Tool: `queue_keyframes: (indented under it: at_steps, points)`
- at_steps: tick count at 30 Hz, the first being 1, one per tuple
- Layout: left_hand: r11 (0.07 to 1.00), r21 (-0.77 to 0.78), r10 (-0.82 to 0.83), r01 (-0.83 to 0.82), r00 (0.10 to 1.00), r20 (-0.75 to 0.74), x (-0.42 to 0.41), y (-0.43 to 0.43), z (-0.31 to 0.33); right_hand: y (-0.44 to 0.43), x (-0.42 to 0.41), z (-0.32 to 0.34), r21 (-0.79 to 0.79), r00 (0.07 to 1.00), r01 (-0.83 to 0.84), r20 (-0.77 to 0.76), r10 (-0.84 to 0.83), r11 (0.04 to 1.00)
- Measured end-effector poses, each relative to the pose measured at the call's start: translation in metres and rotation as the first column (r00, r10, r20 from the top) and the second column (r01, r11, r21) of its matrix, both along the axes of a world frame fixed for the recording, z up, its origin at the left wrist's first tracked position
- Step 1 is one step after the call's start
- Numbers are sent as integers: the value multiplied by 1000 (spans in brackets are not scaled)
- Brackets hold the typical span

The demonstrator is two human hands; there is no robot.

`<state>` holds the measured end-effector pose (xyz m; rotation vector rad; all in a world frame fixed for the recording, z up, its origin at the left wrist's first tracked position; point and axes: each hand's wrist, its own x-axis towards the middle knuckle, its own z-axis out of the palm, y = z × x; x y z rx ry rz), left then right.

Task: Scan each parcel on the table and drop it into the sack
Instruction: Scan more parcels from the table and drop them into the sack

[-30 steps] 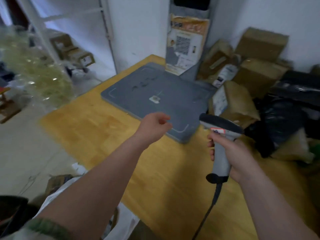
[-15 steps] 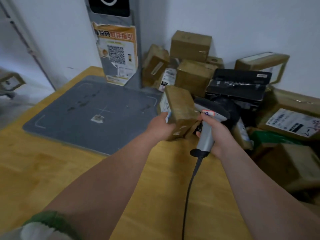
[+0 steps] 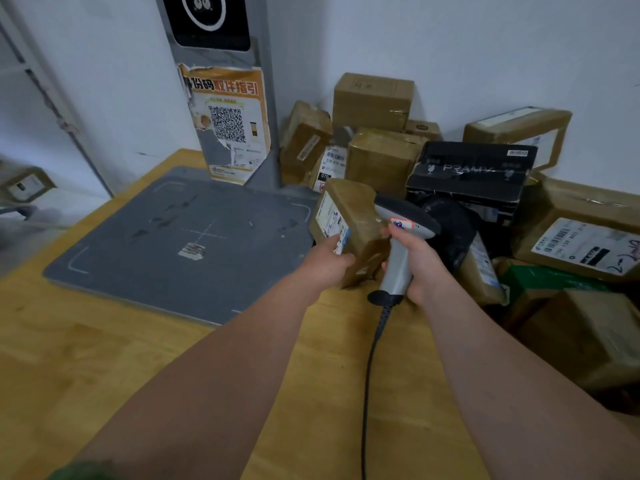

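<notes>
My left hand (image 3: 325,261) grips a small brown cardboard parcel (image 3: 356,223) by its lower left side, holding it upright just off the right edge of the grey scale plate. A white label faces left on the parcel. My right hand (image 3: 417,263) grips the grey handheld scanner (image 3: 398,258) by its handle, right beside the parcel, its black head behind the parcel's top. The scanner's cable (image 3: 372,375) runs down toward me. Several more parcels (image 3: 381,157) are piled at the back right against the wall. No sack is in view.
A grey scale plate (image 3: 166,244) lies on the wooden table (image 3: 104,375), with a grey post carrying a QR poster (image 3: 228,123) behind it. A black box (image 3: 471,171) and a labelled brown box (image 3: 585,237) sit in the pile. The table ends at the left.
My left hand reached to the pile and took hold of the small brown parcel, then lifted it slightly. The view swung right toward the parcels. The right hand kept the scanner and brought it beside the parcel.
</notes>
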<state>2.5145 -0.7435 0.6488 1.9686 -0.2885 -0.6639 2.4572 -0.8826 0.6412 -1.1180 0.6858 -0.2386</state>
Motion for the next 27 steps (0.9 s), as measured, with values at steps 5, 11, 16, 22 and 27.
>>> queue_keyframes:
  at_steps: [5, 11, 16, 22, 27]
  points:
    - [999, -16, -43, 43, 999, 11, 3, -6, 1, -7, 5, -9, 18, 998, 60, -5, -60, 998]
    - [994, -105, 34, -30, 999, 33, 1, -6, 1, 0, -4, -3, 45, 999, -22, 45, 20, 999]
    - [988, -122, 121, -97, 969, 213, -23, 19, 6, 21, -43, 1, 151, 997, -43, 75, 31, 988]
    - [999, 36, -14, -1, 909, 416, -91, 71, 6, 57, -136, -20, 420, 994, -42, -72, 79, 906]
    - [991, 74, 85, -112, 949, 304, -109, 98, -19, 69, -177, -36, 366, 987, 68, -158, -10, 928]
